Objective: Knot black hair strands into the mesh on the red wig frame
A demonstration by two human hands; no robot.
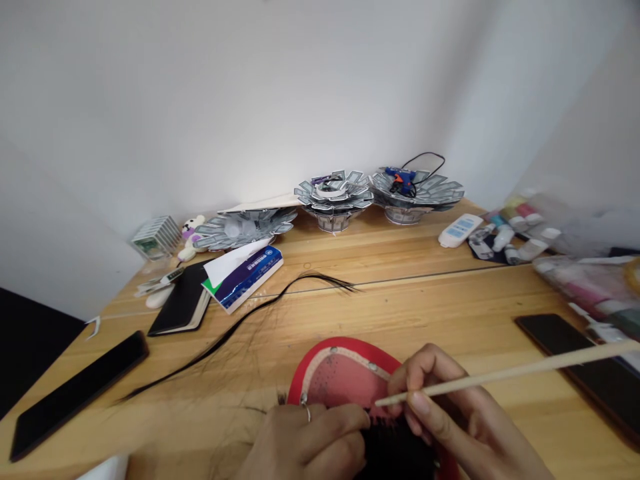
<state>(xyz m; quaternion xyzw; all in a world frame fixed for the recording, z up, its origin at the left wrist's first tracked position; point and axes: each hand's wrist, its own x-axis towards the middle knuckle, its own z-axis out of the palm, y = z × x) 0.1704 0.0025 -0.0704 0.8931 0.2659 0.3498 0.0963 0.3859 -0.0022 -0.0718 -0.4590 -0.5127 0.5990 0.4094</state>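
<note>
A red rounded wig block (345,347) stands at the front, with pinkish mesh (340,383) edged by a pale band and held by several round-headed pins. Dense black hair (400,457) covers its near part. My left hand (315,440), wearing a ring, is closed at the mesh edge, its fingertips pinching what looks like a lock of black hair; loose strands stick out on its left side. In my right hand (450,407) a thin tapered wooden stick (520,371) is gripped between thumb and fingers, its point touching or just above the mesh beside my left fingertips.
A long black hair strand (250,308) lies across the wooden table. Phones (80,393) (580,360) lie left and right. Behind are a black notebook (183,300), a blue tissue pack (245,280), grey paper bowls (335,200), a blue glue gun (400,180) and small bottles (537,243).
</note>
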